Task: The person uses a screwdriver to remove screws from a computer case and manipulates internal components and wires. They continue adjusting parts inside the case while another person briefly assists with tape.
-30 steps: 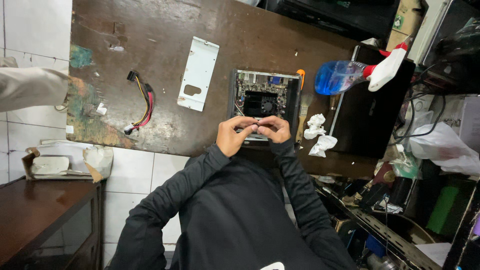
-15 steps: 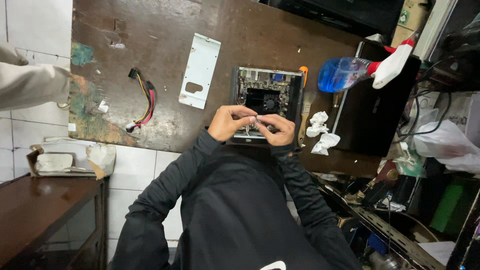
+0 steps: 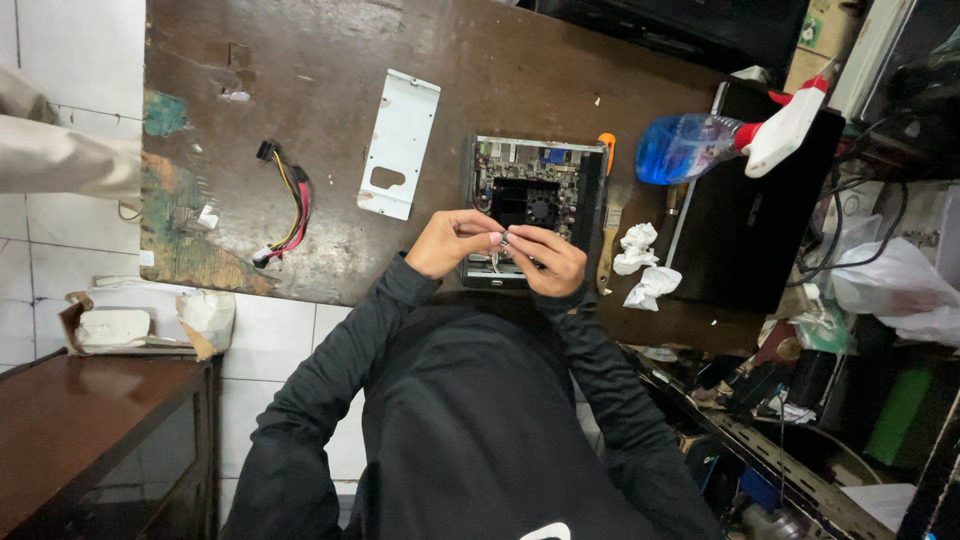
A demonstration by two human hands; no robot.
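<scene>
Got both my left hand (image 3: 452,243) and right hand (image 3: 545,262) pinched on one tiny silvery part (image 3: 503,238), held right over the near edge of the open black mini computer case (image 3: 535,205) on the worn brown surface (image 3: 300,60), so it's close to where I'm working. The white metal cover plate (image 3: 400,144) and red-yellow cable bundle (image 3: 288,203) sit off left, while the wooden-handled brush (image 3: 609,228) and crumpled white tissues (image 3: 641,262) crowd my right side.

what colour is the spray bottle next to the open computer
The spray bottle is clear blue with a white trigger head and a red collar, seen in the head view.
</scene>
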